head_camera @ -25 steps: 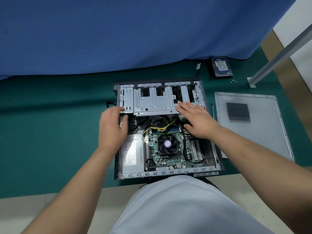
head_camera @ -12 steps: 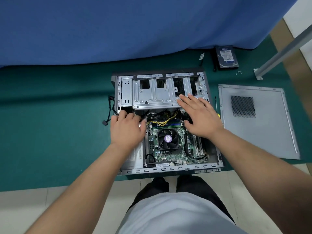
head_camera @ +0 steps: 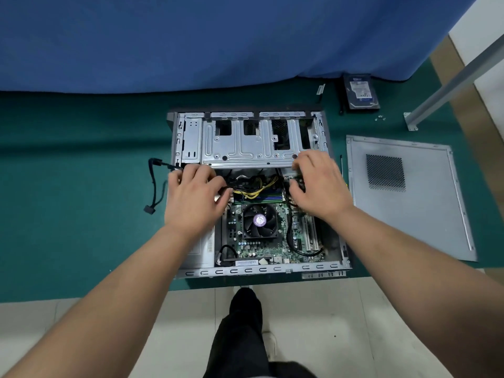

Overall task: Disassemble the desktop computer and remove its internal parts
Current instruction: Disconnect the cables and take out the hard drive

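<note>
Pale floor tiles fill the near edge, with a dark trouser leg (head_camera: 240, 331) standing on them; beyond lies the green bench (head_camera: 81, 214), backed by a blue cloth (head_camera: 218, 36).

On the bench, near its front edge, the open computer case (head_camera: 251, 270) lies on its side. Inside it — nearest first — sit the motherboard (head_camera: 261, 248), the black CPU fan (head_camera: 259, 220), a bundle of yellow and black cables (head_camera: 255, 188), and at the far end the metal drive cage (head_camera: 240, 148). A black cable (head_camera: 154, 184) trails out over the case's left wall onto the bench.

Both forearms reach in from the near side. The left hand (head_camera: 195, 195) is over the case's left half, fingers curled on the cables near the cage's edge. The right hand (head_camera: 317, 184) hovers by the cage's right corner, fingers bent down; whether they pinch anything I cannot tell.

Right of the case, just apart, lies the removed side panel (head_camera: 409, 197). Farther back — near the cloth — rests a hard drive (head_camera: 360, 91), with small screws (head_camera: 380, 118) beside it.
</note>
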### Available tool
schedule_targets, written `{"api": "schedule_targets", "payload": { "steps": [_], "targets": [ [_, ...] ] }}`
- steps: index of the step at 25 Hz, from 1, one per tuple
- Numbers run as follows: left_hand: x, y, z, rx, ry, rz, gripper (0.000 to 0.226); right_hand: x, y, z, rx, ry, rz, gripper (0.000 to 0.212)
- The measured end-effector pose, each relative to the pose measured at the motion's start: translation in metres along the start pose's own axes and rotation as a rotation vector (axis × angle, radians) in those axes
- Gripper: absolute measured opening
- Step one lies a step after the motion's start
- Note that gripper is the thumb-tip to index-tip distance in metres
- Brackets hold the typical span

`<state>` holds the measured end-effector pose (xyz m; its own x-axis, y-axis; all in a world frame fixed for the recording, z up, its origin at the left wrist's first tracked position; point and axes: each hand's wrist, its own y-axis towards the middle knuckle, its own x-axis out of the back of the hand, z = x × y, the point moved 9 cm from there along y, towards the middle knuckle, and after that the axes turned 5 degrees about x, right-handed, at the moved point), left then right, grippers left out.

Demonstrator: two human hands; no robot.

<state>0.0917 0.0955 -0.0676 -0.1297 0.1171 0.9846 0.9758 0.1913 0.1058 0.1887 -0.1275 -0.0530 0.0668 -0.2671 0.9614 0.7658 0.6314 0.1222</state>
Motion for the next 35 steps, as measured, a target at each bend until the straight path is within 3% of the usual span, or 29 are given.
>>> {"api": "schedule_targets", "payload": {
  "steps": [2, 4, 7, 9, 12, 15, 19, 20, 24, 29, 35],
  "targets": [
    [0.000, 0.000, 0.001, -0.006, -0.029, -0.039, 0.026, -0.004, -0.005, 0.013, 0.124, -0.085, 0.027, 0.019],
    [-0.002, 0.000, 0.001, -0.032, -0.054, -0.065, 0.025, -0.029, -0.014, 0.031, 0.249, -0.186, 0.167, 0.029],
    [-0.003, 0.002, 0.003, -0.046, -0.064, -0.086, 0.020, -0.080, -0.016, 0.040, 0.149, -0.198, 0.431, 0.069],
    [-0.005, 0.002, 0.003, -0.052, -0.072, -0.095, 0.017, -0.100, -0.012, 0.036, 0.055, -0.206, 0.504, 0.079],
    [-0.008, 0.003, 0.003, -0.062, -0.094, -0.079, 0.018, -0.106, -0.008, 0.019, -0.010, -0.183, 0.487, 0.067],
    [-0.009, 0.004, 0.005, -0.058, -0.118, -0.064, 0.021, -0.110, -0.007, 0.007, -0.119, -0.010, 0.495, 0.061],
    [-0.008, 0.004, 0.005, -0.067, -0.135, -0.085, 0.021, -0.109, 0.022, -0.010, -0.273, 0.133, 0.338, 0.017],
    [-0.008, 0.004, 0.005, -0.065, -0.140, -0.084, 0.021, -0.112, 0.026, -0.014, -0.310, 0.156, 0.309, 0.014],
    [-0.010, 0.006, 0.007, -0.073, -0.137, -0.078, 0.022, -0.121, 0.034, -0.029, -0.401, 0.246, 0.174, 0.015],
    [-0.012, 0.006, 0.007, -0.084, -0.142, -0.072, 0.035, -0.128, 0.039, -0.031, -0.338, 0.368, 0.059, 0.026],
    [-0.012, 0.007, 0.008, -0.081, -0.146, -0.087, 0.036, -0.138, 0.040, -0.031, -0.323, 0.377, 0.064, 0.025]
  ]
}}
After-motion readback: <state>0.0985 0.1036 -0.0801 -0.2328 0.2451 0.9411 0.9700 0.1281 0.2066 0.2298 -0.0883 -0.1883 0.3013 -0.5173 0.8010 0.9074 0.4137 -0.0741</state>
